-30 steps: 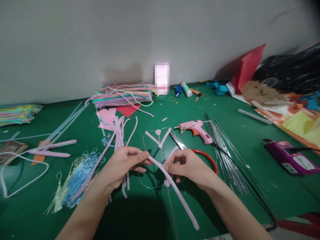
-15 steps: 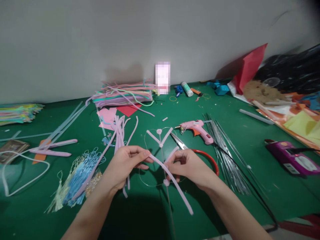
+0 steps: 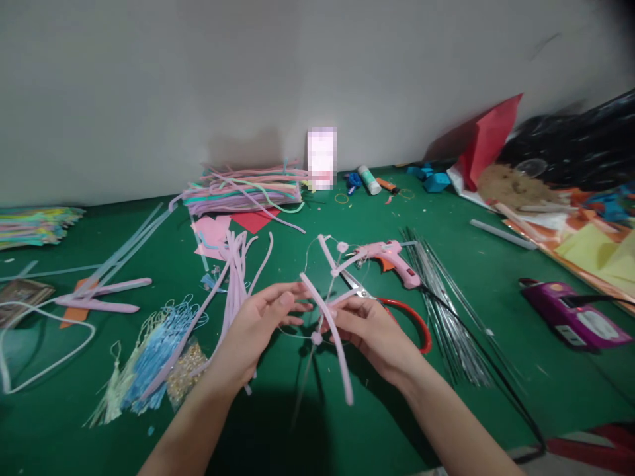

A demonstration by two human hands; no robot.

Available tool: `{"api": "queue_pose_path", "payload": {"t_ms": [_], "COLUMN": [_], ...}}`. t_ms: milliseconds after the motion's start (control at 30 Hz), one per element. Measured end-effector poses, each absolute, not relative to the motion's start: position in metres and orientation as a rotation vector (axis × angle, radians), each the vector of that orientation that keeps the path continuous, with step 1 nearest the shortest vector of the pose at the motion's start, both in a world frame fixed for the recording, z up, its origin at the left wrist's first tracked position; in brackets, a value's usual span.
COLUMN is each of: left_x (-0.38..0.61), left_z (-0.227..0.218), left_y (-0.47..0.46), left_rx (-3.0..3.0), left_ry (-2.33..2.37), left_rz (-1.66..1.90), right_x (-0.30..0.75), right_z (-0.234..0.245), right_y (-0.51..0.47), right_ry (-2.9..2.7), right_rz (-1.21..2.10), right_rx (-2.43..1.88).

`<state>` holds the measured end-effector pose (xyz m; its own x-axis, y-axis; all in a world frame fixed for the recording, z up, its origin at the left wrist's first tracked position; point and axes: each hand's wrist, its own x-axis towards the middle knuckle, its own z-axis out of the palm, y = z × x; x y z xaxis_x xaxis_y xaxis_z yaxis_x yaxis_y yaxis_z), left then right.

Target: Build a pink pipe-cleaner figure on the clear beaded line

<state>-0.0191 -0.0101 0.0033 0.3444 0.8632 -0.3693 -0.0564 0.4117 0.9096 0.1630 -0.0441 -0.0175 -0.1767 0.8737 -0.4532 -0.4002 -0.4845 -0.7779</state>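
My right hand (image 3: 372, 330) pinches a wire frame wrapped with pink pipe cleaner (image 3: 328, 256) at its middle joint. A loose-ended pink pipe cleaner (image 3: 338, 344) runs from that joint, its lower end hanging towards me. Just left of its upper end, my left hand (image 3: 262, 317) is open, fingers apart, with the index fingertip close to the strip; whether it touches cannot be made out. The frame has a thin round wire hoop, small pink knobs and a straight stem pointing down. Behind my right hand lie scissors with red handles (image 3: 427, 334) and a pink glue gun (image 3: 391, 256).
Pink pipe cleaners (image 3: 237, 264) lie left of my hands, with blue tassels (image 3: 153, 350) and a bag of beads (image 3: 186, 373). Silver wires (image 3: 451, 317) and a purple device (image 3: 578, 314) are to the right. A pipe cleaner bundle (image 3: 243, 192) lies by the wall.
My left fingers have let go of the pipe cleaner and spread. The wire frame has tilted, its top swinging right and its stem left, and the strip hangs more steeply.
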Motion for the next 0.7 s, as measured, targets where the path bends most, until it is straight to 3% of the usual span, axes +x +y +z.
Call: {"api": "queue_pose_path", "payload": {"t_ms": [333, 500, 700], "left_x": [-0.016, -0.013, -0.014], "left_z": [-0.013, -0.01, -0.009], "left_y": [-0.023, -0.024, -0.021], "left_rx": [0.855, 0.847, 0.846], "left_ry": [1.068, 1.075, 1.098], "left_rz": [0.545, 0.584, 0.612], "right_x": [0.165, 0.17, 0.175], "right_z": [-0.025, -0.023, -0.022], "right_y": [-0.04, -0.039, -0.037], "right_ry": [-0.596, -0.723, -0.821], "right_rz": [1.662, 1.397, 1.321], "right_rx": [-1.094, -1.199, -1.274]}}
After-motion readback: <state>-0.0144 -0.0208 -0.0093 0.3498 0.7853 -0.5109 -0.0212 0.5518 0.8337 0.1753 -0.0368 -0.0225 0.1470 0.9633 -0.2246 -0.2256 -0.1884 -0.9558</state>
